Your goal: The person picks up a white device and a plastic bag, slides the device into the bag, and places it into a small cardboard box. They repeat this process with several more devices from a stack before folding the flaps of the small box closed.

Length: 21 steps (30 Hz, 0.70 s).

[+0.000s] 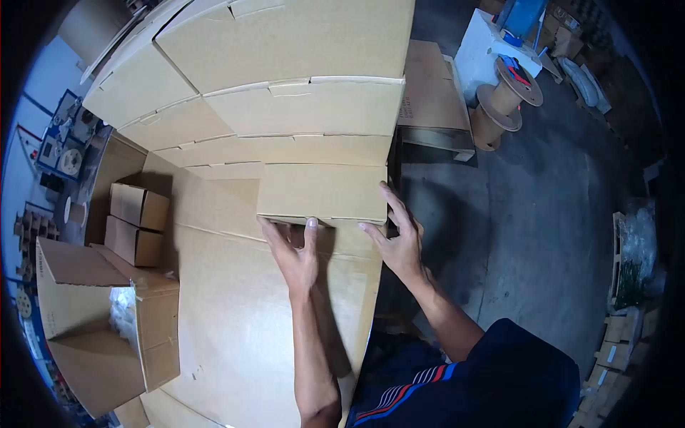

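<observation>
A closed flat cardboard box (321, 191) lies against the stack of similar boxes (292, 53), at its near right end. My left hand (294, 253) is at the box's front left corner, its thumb on the front edge and its other fingers partly hidden below. My right hand (402, 239) holds the right front corner, thumb at the front edge and index finger along the right side. Both hands have the box between them. Beneath is a cardboard-covered surface (264, 307).
On the left stand an open carton (158, 332) with clear plastic inside and two small stacked boxes (134, 246). Beyond the right edge are a cardboard-topped pallet (428, 89), cable spools (496, 118) and the grey floor (528, 235).
</observation>
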Available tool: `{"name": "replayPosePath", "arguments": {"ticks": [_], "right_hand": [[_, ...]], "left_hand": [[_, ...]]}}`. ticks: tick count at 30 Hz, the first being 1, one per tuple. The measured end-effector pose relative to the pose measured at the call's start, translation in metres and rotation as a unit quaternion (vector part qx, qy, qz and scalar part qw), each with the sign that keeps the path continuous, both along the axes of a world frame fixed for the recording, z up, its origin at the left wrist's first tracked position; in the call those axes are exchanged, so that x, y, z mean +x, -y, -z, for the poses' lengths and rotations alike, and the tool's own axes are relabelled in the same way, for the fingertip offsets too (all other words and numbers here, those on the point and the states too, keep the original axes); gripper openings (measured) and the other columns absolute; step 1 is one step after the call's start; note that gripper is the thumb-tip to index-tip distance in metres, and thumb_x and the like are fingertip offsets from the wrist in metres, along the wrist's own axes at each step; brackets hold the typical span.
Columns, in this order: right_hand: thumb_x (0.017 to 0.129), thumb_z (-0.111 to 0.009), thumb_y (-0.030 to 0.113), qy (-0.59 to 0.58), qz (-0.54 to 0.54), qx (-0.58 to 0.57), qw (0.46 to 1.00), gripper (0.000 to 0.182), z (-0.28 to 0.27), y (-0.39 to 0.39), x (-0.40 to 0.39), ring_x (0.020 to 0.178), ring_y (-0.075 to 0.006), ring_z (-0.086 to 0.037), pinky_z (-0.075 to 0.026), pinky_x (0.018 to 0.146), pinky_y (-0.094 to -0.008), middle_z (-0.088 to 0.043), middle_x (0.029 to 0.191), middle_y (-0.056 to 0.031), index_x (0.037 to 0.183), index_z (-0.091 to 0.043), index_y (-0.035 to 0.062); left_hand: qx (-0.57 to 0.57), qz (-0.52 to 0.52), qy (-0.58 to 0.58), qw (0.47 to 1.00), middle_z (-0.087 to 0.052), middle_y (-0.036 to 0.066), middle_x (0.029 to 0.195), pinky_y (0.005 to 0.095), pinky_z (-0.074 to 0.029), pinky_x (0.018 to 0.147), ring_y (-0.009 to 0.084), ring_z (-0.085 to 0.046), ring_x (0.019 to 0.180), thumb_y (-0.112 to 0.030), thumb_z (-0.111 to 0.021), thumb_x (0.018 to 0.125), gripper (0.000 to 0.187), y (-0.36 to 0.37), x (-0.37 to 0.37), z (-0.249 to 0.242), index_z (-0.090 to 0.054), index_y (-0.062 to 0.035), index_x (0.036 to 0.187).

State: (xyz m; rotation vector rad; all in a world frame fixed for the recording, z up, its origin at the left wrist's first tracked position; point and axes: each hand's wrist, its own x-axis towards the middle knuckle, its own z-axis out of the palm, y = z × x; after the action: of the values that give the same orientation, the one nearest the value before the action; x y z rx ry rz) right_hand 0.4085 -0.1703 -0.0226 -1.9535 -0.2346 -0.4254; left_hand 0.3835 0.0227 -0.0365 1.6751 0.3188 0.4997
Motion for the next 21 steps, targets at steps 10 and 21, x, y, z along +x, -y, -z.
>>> {"name": "replayPosePath", "arguments": {"ticks": [10, 21], "right_hand": [[0.082, -0.085, 0.004, -0.009, -0.045, 0.005, 0.999, 0.075, 0.007, -0.022, -0.001, 0.140, -0.0369, -0.053, -0.046, 0.115, -0.0426, -0.052, 0.153, -0.0214, 0.149, -0.051, 0.0026], [0.088, -0.079, 0.001, -0.095, -0.155, 0.072, 0.981, 0.076, 0.019, -0.148, 0.030, 0.131, -0.0427, -0.058, -0.057, 0.104, -0.0447, -0.051, 0.147, -0.0299, 0.154, -0.040, 0.0024]], "left_hand": [[0.047, -0.025, 0.011, 0.999, -0.028, 0.027, 0.165, 0.0424, -0.031, 0.123, 0.0354, -0.031, 0.152, -0.014, -0.074, 0.096, 0.103, -0.017, -0.005, -0.004, 0.001, 0.0025, 0.165], [0.031, -0.081, 0.003, 0.996, -0.012, 0.026, 0.171, 0.0432, -0.019, 0.128, 0.0335, -0.016, 0.159, -0.038, -0.068, 0.101, 0.100, -0.164, 0.035, 0.002, -0.003, 0.0044, 0.164]]}}
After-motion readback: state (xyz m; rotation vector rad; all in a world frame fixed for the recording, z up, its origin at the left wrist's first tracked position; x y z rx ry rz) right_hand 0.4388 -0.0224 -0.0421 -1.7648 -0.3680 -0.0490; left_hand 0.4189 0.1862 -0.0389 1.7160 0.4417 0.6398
